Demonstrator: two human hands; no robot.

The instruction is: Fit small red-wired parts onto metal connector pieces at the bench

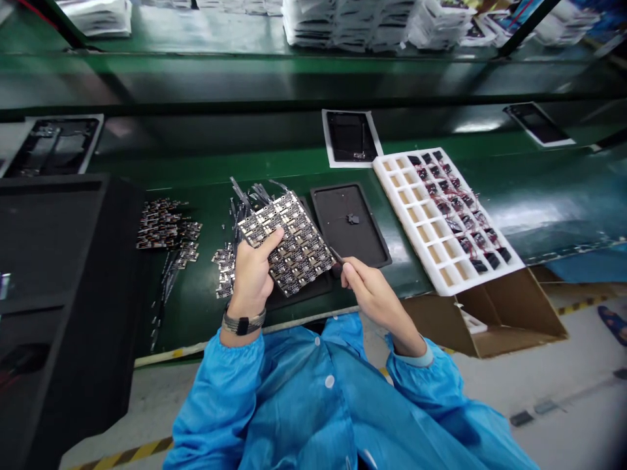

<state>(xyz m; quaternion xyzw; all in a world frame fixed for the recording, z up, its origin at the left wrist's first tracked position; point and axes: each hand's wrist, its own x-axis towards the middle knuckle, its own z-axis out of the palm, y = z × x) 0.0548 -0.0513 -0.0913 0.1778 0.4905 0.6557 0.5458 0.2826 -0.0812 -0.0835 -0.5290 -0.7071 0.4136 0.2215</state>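
My left hand (252, 274) grips a panel of small circuit boards (289, 243) by its near left corner, thumb on top, and holds it tilted above the green bench. My right hand (369, 290) is closed in a pinch at the panel's right edge, around a small dark tool or piece that I cannot make out. Just beyond the right hand lies a black rectangular tray (350, 225) with one small dark part in its middle. A wristband sits on my left wrist. Both arms wear blue sleeves.
A white foam tray (443, 219) of small wired parts leans over an open cardboard box (509, 313) at right. Loose board strips (166, 228) lie left. A black bin (53, 274) stands far left. Framed dark panels (350, 137) lie on the belt behind.
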